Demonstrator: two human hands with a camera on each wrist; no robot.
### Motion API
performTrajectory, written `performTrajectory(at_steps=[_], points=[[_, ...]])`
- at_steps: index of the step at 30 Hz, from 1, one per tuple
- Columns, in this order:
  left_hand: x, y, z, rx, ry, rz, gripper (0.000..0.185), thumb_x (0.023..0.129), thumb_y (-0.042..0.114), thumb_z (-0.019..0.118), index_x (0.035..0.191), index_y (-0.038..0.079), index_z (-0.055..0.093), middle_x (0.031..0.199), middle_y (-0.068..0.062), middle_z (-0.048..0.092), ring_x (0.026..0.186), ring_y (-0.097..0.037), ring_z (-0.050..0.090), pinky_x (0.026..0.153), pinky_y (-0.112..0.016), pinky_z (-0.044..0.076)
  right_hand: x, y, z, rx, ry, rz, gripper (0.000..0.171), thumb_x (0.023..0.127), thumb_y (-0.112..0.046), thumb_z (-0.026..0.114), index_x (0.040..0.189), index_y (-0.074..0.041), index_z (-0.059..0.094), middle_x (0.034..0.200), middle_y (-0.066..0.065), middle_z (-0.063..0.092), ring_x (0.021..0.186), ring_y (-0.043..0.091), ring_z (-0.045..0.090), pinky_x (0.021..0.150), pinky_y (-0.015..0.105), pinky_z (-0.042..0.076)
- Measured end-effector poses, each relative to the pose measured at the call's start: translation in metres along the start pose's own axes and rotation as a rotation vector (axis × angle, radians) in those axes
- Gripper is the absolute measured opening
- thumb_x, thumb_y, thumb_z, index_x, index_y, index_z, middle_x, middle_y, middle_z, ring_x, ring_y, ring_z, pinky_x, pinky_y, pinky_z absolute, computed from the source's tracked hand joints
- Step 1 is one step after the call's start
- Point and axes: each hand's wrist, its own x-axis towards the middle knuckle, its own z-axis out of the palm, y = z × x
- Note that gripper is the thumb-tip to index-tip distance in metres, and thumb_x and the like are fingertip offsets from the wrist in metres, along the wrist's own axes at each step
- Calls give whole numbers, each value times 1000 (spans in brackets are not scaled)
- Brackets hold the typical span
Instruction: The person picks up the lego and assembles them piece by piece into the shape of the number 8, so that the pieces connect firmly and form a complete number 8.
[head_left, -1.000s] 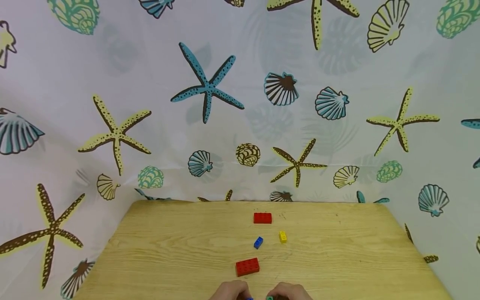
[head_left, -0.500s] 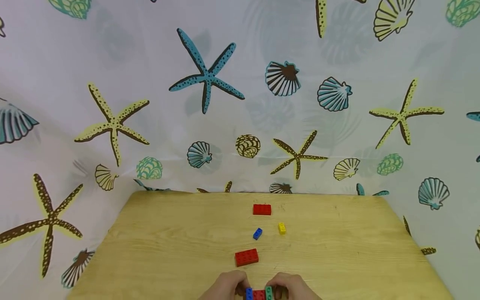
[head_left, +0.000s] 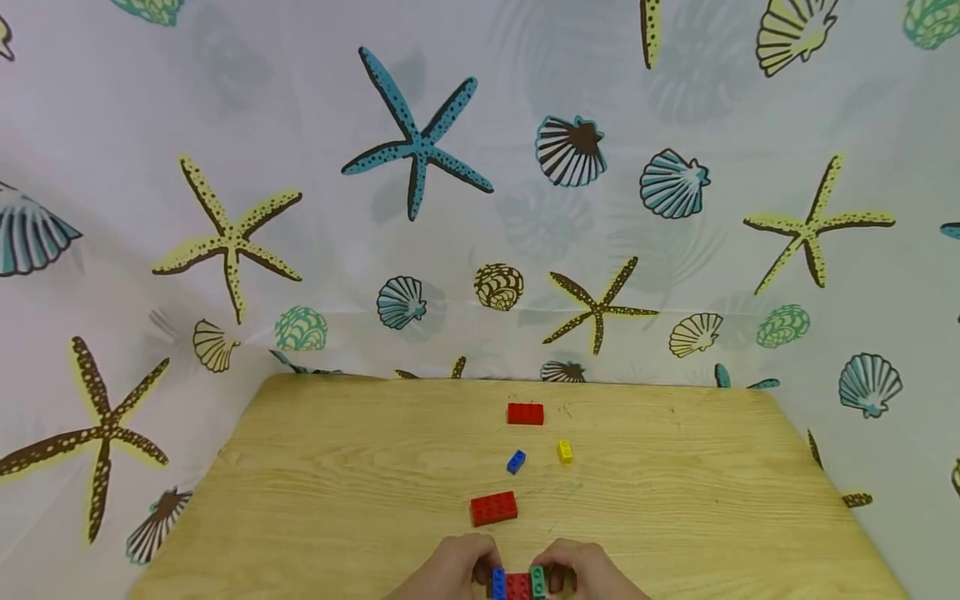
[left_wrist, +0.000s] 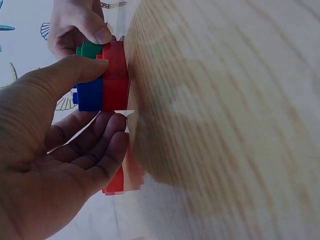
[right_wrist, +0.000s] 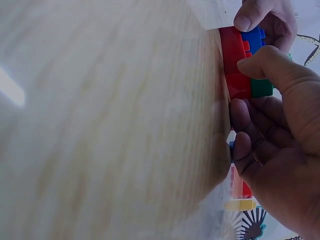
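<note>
Red building bricks [head_left: 517, 587] sit between my hands at the bottom of the head view. A blue brick [head_left: 498, 583] stands on their left end and a green brick [head_left: 537, 582] on their right end. My left hand [head_left: 457, 562] pinches the blue end, its thumb over the red side in the left wrist view. From the other side my right hand [head_left: 581, 567] grips the green end, with the thumb against the red brick [right_wrist: 235, 55] in the right wrist view. The lower fingers of both hands curl near the wooden tabletop.
Just beyond the hands lies a red brick [head_left: 494, 508]. Farther back on the wooden table [head_left: 337, 467] are a small blue brick [head_left: 516, 462], a small yellow brick [head_left: 565, 452] and another red brick [head_left: 526, 414]. A patterned curtain [head_left: 480, 208] surrounds the table.
The head view has tilted down and the table things stand higher in it. The hands and their joined bricks, mostly cut off before, show more fully. Both hands keep their hold.
</note>
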Motion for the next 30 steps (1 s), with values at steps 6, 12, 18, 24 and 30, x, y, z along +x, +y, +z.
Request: performTrajectory(at_steps=[6, 12, 18, 24, 30], points=[[-1, 2, -2, 20, 8, -5, 31, 85, 36, 89, 106, 18, 75, 93, 8, 68, 86, -11, 61, 77, -26, 52, -8, -42, 1, 10, 25, 84, 33, 96, -29, 79, 123, -12, 74, 102, -5, 65, 89, 4, 58, 77, 19, 47], [-4, 5, -3, -2, 19, -6, 39, 88, 41, 86, 115, 15, 75, 98, 8, 69, 89, -12, 63, 80, -29, 54, -9, -39, 2, 24, 24, 70, 29, 98, -28, 77, 122, -12, 74, 101, -4, 65, 87, 5, 59, 75, 19, 47], [-3, 4, -8, 67, 134, 109, 35, 98, 42, 75, 116, 12, 75, 92, 9, 68, 81, -5, 61, 74, -24, 52, -8, -33, 0, -57, 11, -8, 29, 98, -34, 76, 121, -15, 73, 100, -10, 66, 87, 1, 59, 74, 19, 50], [-1, -1, -17, 133, 355, 171, 24, 99, 27, 76, 112, 8, 73, 91, 7, 67, 79, -4, 60, 71, -22, 52, -7, -39, 2, -103, 33, 63, 27, 95, -29, 80, 118, -17, 74, 99, -11, 65, 86, 2, 58, 75, 19, 49], [1, -7, -20, 253, 545, 176, 23, 91, 14, 83, 110, 8, 71, 92, -1, 66, 80, -11, 59, 70, -23, 51, -7, -44, 4, -94, 34, 93, 26, 94, -20, 80, 118, -14, 74, 99, -9, 66, 86, 4, 58, 74, 19, 48]])
